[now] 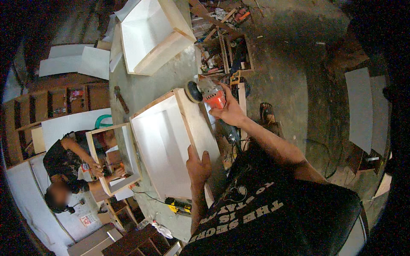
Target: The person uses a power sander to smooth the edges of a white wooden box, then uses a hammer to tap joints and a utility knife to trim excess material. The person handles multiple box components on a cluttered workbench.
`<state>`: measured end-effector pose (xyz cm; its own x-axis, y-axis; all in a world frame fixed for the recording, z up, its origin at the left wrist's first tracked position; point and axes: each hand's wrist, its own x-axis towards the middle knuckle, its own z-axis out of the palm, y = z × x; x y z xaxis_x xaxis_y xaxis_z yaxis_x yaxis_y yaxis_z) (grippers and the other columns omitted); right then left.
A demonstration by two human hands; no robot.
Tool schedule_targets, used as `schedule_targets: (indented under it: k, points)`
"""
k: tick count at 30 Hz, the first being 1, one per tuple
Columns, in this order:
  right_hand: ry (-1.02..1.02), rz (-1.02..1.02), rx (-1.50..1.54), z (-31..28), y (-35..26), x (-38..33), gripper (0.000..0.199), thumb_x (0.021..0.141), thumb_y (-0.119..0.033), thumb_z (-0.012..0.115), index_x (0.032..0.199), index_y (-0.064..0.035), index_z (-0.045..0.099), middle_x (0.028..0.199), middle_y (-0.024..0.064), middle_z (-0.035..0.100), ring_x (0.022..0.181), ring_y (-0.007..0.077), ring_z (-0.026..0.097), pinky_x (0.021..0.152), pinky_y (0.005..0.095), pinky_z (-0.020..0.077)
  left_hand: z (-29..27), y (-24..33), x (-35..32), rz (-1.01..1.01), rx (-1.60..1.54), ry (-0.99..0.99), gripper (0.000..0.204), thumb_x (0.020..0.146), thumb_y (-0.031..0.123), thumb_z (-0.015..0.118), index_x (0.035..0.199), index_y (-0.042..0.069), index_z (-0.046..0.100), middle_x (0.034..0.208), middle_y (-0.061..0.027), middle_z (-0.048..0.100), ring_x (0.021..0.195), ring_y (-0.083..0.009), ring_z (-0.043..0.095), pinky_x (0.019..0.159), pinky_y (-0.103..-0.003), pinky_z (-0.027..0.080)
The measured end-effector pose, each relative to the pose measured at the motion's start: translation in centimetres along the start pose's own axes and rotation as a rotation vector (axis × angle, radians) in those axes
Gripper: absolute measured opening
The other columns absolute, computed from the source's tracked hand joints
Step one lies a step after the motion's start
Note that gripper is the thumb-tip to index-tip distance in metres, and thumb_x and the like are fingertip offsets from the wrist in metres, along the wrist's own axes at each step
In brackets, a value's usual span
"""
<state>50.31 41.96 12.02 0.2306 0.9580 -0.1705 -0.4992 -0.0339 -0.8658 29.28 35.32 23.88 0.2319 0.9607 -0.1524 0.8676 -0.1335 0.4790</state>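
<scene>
My right hand (231, 107) is wrapped around an orange and grey angle grinder (215, 99). The round sanding disc (194, 91) on its head is at the far top corner of a shallow wooden box (197, 128); whether it touches the wood I cannot tell. Pale bare wood forms the box's sides, and its inside is white. My left hand (199, 165) grips the near side wall of this box, fingers over the top edge and thumb apart. Below the grinder, its dark rear end (230, 132) hangs near my shirt.
Left of the box, a co-worker holds a wooden frame (124, 187). A larger white-lined box (171, 47) stands farther back on the grey table (141, 87), near a hammer (121, 100). A yellow and black power tool (177, 205) with a cord lies nearby. A tool crate (251, 55) sits beyond.
</scene>
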Motion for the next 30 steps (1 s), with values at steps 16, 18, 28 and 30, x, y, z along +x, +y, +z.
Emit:
schedule_targets:
  k: [16, 18, 28, 30]
  points:
    - [0.156, 0.044, -0.11, -1.8, 3.8, -1.2, 0.11, 0.077, -0.012, 0.079, 0.16, -0.0026, 0.006, 0.122, 0.0179, 0.067, 0.109, 0.0267, 0.066, 0.096, 0.0355, 0.0533, -0.6, 0.0, -0.3, 0.018, 0.135, -0.02, 0.05, 0.093, 0.022, 0.066, 0.134, -0.001, 0.048, 0.103, -0.0282, 0.07, 0.093, -0.048, 0.07, 0.079, -0.05, 0.056]
    - [0.162, 0.031, -0.105, -2.1, 4.8, -0.6, 0.112, 0.076, -0.014, 0.079, 0.16, -0.0029, 0.006, 0.121, 0.018, 0.067, 0.106, 0.0267, 0.067, 0.096, 0.0359, 0.0531, -0.7, 0.1, -0.3, 0.003, 0.107, -0.029, 0.052, 0.093, 0.023, 0.068, 0.134, -0.002, 0.048, 0.104, -0.0279, 0.071, 0.095, -0.0468, 0.071, 0.08, -0.049, 0.056]
    - [0.196, 0.047, -0.077, -5.6, 8.7, 0.0, 0.11, 0.075, -0.011, 0.081, 0.16, -0.0046, 0.011, 0.134, 0.016, 0.06, 0.119, 0.0259, 0.061, 0.104, 0.0364, 0.0486, -0.1, 0.7, -0.7, 0.045, 0.143, 0.004, 0.047, 0.092, 0.019, 0.067, 0.13, -0.004, 0.052, 0.107, -0.0261, 0.072, 0.099, -0.0408, 0.072, 0.086, -0.045, 0.055]
    - [0.282, 0.162, -0.27, -6.1, 7.9, -0.4, 0.111, 0.072, -0.02, 0.08, 0.159, -0.003, 0.013, 0.123, 0.0175, 0.065, 0.11, 0.0274, 0.065, 0.1, 0.0363, 0.0513, 0.1, 0.7, -0.7, 0.041, 0.158, -0.008, 0.048, 0.091, 0.018, 0.068, 0.13, -0.005, 0.052, 0.107, -0.0256, 0.072, 0.099, -0.0394, 0.072, 0.086, -0.045, 0.055]
